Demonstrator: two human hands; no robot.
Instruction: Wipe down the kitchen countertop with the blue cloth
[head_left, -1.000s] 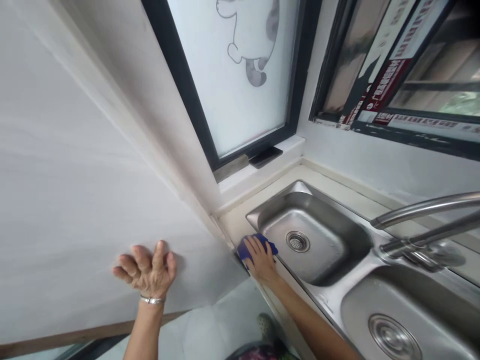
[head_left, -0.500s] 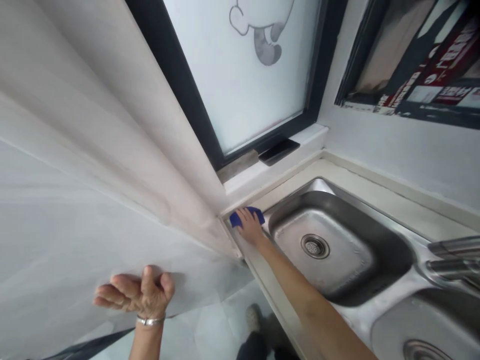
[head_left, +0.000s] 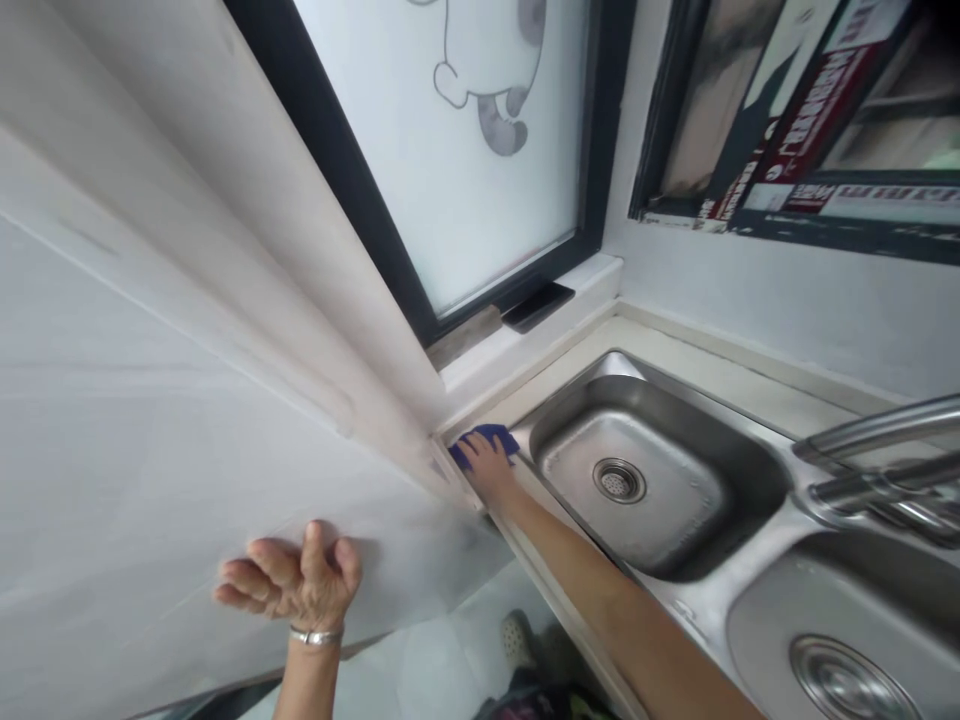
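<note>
My right hand (head_left: pixel 486 468) lies over a blue cloth (head_left: pixel 501 436) at the left end of the pale countertop (head_left: pixel 551 497), its fingers pressing the cloth down. Part of the cloth is hidden under the fingers. Beside it is the steel double sink (head_left: pixel 660 480), with a drain (head_left: pixel 619 481) in the left basin. My left hand (head_left: pixel 300 575), with a silver bracelet at the wrist, is raised near the pale wall panel (head_left: pixel 150 460). Its fingers are loosely apart and hold nothing; whether it touches the panel I cannot tell.
A steel faucet (head_left: pixel 877 450) reaches over the sink from the right. Behind the counter, a dark flat object (head_left: pixel 538 306) rests on the sill below a frosted window (head_left: pixel 465 180). A barred opening (head_left: pixel 810 120) is at upper right. A shoe (head_left: pixel 517 640) shows on the floor.
The blue cloth has shifted slightly toward the counter's front edge under my right hand, and its shape is more crumpled. My left hand stays open by the wall. The view has turned slightly right.
</note>
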